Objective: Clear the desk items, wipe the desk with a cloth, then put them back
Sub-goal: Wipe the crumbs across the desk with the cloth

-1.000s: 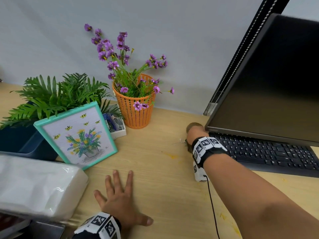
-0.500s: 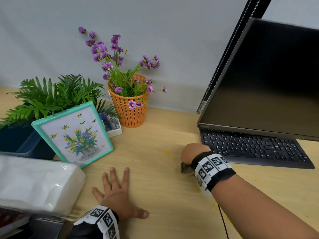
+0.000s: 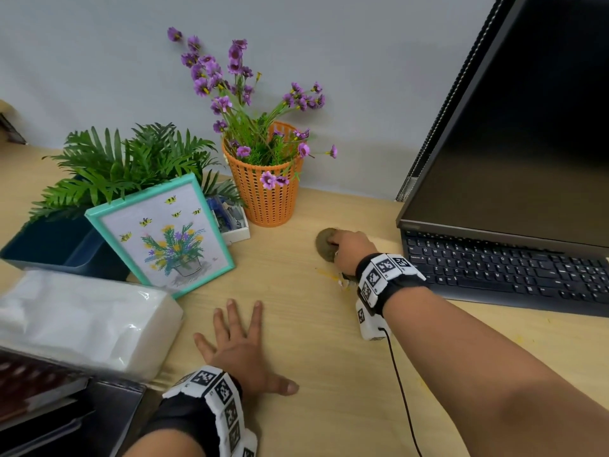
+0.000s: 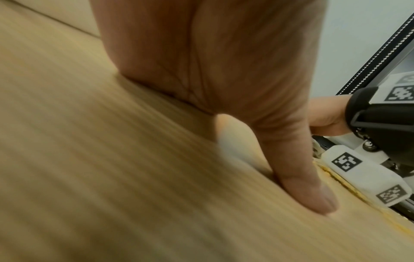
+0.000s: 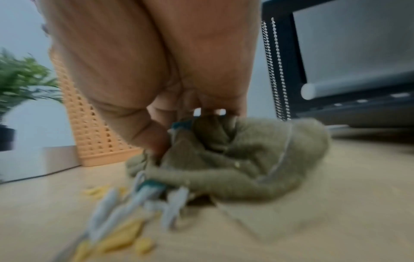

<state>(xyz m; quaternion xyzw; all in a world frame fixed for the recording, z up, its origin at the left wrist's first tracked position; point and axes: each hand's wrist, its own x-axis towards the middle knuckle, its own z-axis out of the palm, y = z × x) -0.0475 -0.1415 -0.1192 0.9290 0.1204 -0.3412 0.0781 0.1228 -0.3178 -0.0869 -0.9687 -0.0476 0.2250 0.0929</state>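
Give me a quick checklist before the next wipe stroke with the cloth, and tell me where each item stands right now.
1. Cloth in hand: ok. The right hand grips the bunched olive cloth against the desk.
2. Steadying hand: ok. The left hand lies flat on the desk, fingers spread.
3. Path toward the orange basket: ok. Bare desk shows between the cloth and the basket.
4. Keyboard side: not ok. It sits close beside the right hand.
5. Yellow marks on the desk: not ok. They show near the cloth, not yet wiped away.
6. Desk under the picture frame: cannot tell, it is covered.
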